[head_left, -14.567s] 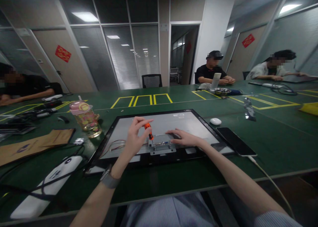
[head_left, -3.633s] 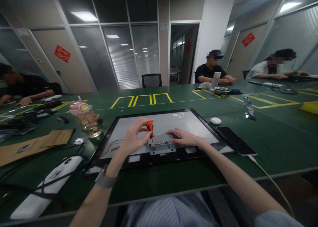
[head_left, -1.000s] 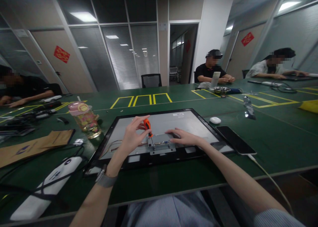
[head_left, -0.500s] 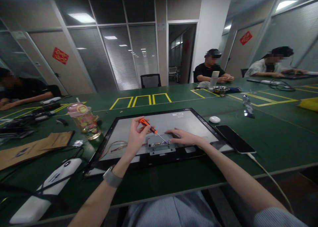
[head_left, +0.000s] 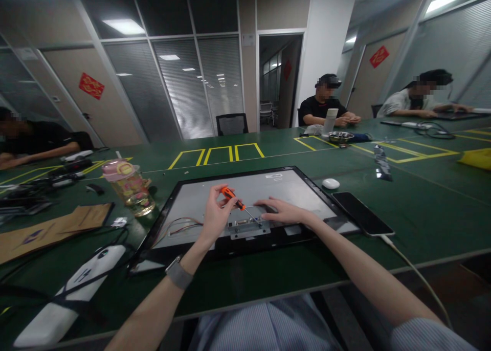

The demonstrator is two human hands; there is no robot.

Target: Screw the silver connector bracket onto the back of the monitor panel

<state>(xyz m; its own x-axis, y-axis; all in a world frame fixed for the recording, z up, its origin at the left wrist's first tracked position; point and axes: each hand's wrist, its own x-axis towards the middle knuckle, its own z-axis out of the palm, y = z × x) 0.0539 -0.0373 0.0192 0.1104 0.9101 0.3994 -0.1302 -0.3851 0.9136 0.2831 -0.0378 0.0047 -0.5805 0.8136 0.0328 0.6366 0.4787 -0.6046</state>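
Observation:
My left hand (head_left: 218, 213) is closed around the orange and black handle of a screwdriver (head_left: 235, 199). Its thin shaft slants down to the right, and the tip meets the metal bracket (head_left: 250, 231) near its right end. That bracket, with connector ports along its face, sits on the near part of a flat display panel (head_left: 230, 183), which has a grey back and black frame. Resting at the bracket's right side, my right hand (head_left: 284, 210) has its fingers stretched out and slightly bent, the tips close to the screwdriver's tip. Thin wires (head_left: 180, 224) run on the panel to the left.
Right of the panel lie a phone (head_left: 362, 214) with a cable and a white earbud case (head_left: 330, 183). On the left stand a pink-lidded bottle (head_left: 128, 184), a paper bag (head_left: 57, 228) and a white strapped device (head_left: 72, 294). Other people sit across the green table.
My left hand and the screwdriver handle have shifted slightly right and down, while the tip stays at the bracket. My right hand keeps its place.

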